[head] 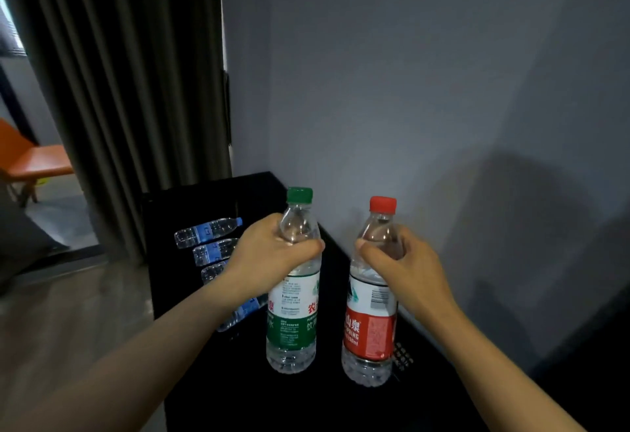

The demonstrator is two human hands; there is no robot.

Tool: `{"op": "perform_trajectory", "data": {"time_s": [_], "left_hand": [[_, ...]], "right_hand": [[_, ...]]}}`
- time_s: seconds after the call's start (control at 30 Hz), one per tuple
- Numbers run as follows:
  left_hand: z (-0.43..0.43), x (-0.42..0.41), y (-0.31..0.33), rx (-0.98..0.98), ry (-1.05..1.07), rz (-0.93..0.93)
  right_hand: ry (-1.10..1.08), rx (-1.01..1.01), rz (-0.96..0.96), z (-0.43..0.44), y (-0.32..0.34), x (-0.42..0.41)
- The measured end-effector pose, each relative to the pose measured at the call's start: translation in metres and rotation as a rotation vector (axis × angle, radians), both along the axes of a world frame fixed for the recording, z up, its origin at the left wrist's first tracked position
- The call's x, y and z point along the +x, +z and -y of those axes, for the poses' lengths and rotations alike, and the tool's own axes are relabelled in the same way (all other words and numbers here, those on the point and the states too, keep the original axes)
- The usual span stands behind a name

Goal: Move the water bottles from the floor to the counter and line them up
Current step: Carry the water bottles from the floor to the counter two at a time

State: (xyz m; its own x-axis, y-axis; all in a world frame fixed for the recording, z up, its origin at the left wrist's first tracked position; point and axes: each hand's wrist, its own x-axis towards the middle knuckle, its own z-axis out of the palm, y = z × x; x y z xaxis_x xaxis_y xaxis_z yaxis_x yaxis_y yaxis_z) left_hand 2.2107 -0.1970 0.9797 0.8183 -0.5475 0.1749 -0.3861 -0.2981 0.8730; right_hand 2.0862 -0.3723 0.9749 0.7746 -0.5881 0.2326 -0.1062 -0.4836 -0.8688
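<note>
Head view: your left hand (pixel 272 257) grips the green-capped clear plastic bottle (pixel 293 322), right hand (pixel 400 261) the red-capped bottle (pixel 370 329) at 3 o'clock, both cap-up.

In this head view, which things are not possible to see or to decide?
1. Head view: the left hand and forearm cover part of the blue-label bottles, so their number is unsure.
2. Head view: the black counter is too dark to show whether the green-cap bottle or the red-cap bottle stands on it.
3. Head view: the small label print is blurred.
</note>
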Motion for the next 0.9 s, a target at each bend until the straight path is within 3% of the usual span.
{"op": "perform_trajectory", "data": {"time_s": [0.2, 0.5, 0.9], "left_hand": [[0.047, 0.051, -0.054, 0.176, -0.011, 0.004], [0.109, 0.119, -0.16, 0.34, 0.165, -0.259], [0.159, 0.173, -0.251, 0.626, 0.165, -0.389]], "right_hand": [[-0.001, 0.002, -0.115, 0.053, -0.058, 0.063], [0.038, 0.073, -0.318, 0.119, -0.157, 0.135], [0.106, 0.139, -0.57, 0.172, -0.258, 0.185]]}}
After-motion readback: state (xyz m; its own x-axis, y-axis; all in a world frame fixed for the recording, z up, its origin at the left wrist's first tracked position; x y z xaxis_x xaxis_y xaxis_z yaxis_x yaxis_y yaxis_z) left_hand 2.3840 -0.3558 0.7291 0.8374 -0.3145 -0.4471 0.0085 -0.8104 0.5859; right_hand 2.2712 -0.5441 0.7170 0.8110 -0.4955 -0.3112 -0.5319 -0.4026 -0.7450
